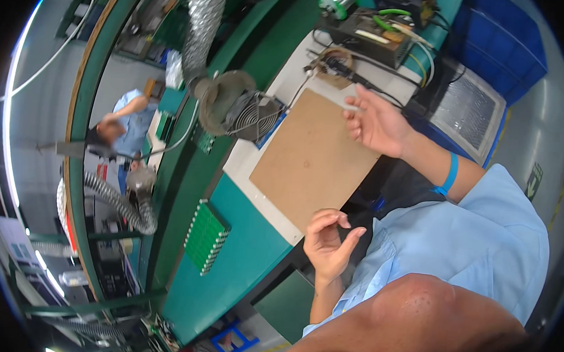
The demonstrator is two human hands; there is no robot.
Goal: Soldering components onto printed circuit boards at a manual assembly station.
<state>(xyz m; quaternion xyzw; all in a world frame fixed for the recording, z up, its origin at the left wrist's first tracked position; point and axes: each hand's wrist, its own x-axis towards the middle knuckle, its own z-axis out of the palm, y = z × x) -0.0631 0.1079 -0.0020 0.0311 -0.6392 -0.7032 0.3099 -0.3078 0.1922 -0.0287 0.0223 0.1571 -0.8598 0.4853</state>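
My left hand is raised at the near edge of a tan board, its thumb and curled fingers apart with nothing between them. Over the board's far right corner hovers my right hand, palm up and fingers loosely bent, also holding nothing. A blue band circles the right wrist. The tan board lies flat on a white work surface. Closest to the right fingers is a black-handled tool with a cable, beside a round brown roll or dish.
Green circuit boards stand in a row on the teal mat. A fan and a silver fume duct border the board's far left. A dark bench unit, solder spool and blue bin stand right. Another person works beyond.
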